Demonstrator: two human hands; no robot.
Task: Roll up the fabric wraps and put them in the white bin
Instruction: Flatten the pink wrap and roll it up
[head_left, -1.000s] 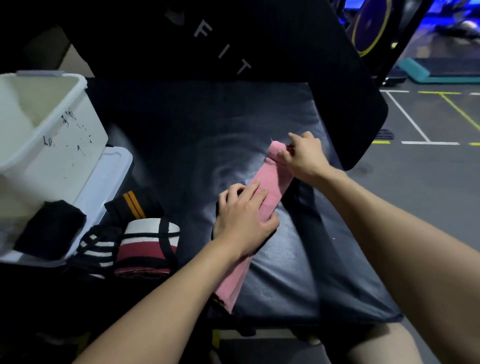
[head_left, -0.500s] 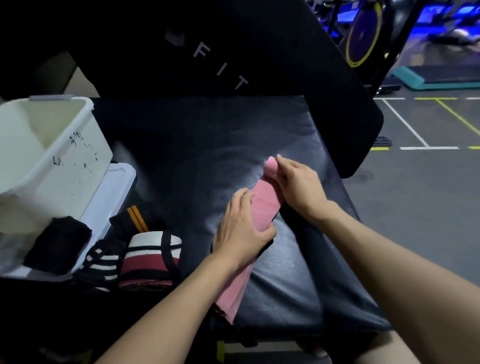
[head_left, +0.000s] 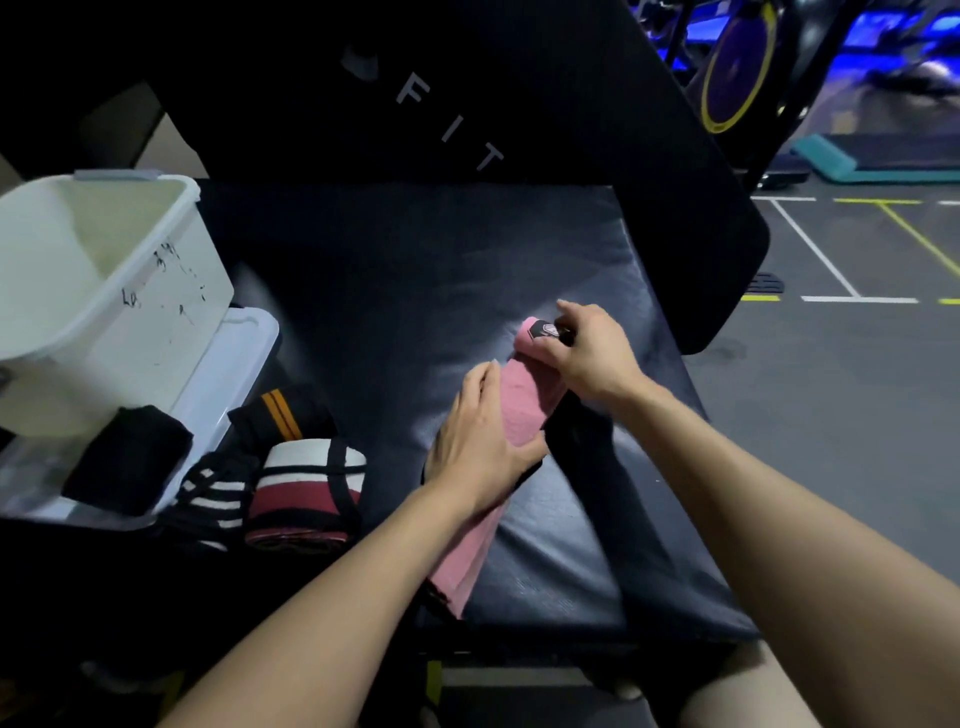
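Note:
A long pink fabric wrap (head_left: 522, 402) lies stretched along the black padded bench (head_left: 415, 291), its near end hanging over the front edge. My right hand (head_left: 587, 351) pinches the rolled far end, where a small dark label shows. My left hand (head_left: 480, 439) rests flat on the middle of the strip, fingers straight. The white bin (head_left: 150, 291) stands at the left, tilted, on a clear lid. Its inside looks bare as far as I can see.
Beside the bin lie a black roll (head_left: 127, 457), a black wrap with orange stripes (head_left: 283, 418), a black-and-white striped wrap (head_left: 213, 491) and a red, white and black roll (head_left: 306, 488). The bench's upright black backrest (head_left: 467, 93) rises behind. Grey gym floor with painted lines lies at the right.
My right hand has turned the pink wrap's far end over, so the roll is thicker and a dark label now shows. My left hand stays pressed on the strip.

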